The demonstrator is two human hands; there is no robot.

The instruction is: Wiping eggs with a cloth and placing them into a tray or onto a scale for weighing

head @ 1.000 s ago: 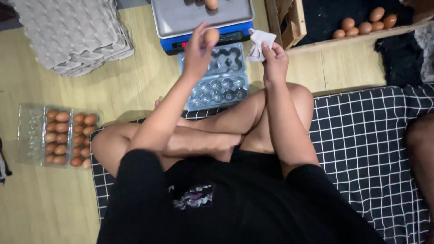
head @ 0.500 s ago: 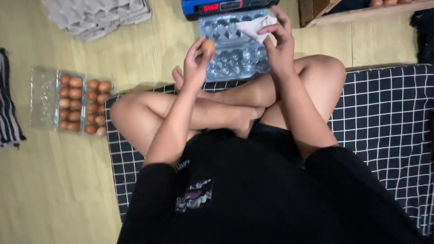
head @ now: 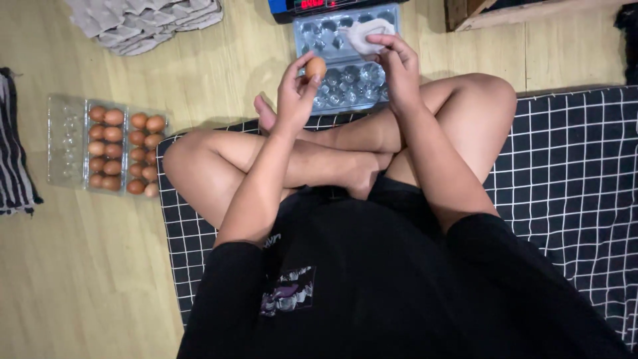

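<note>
While the person sits cross-legged on a checked mat (head: 565, 173), the left hand (head: 296, 93) pinches a brown egg (head: 316, 67) between its fingertips, just above an empty clear tray (head: 345, 86) on the floor. Beside it, the right hand (head: 397, 66) grips a white cloth (head: 367, 33) over the tray's far half. Further left lies a filled egg carton (head: 123, 149), with grey trays (head: 146, 23) stacked beyond. A scale (head: 319, 6) sits just past the clear tray.

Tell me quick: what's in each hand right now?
Left hand: closed on a brown egg, held in the fingers above the clear tray.
Right hand: closed on a white cloth.
</note>
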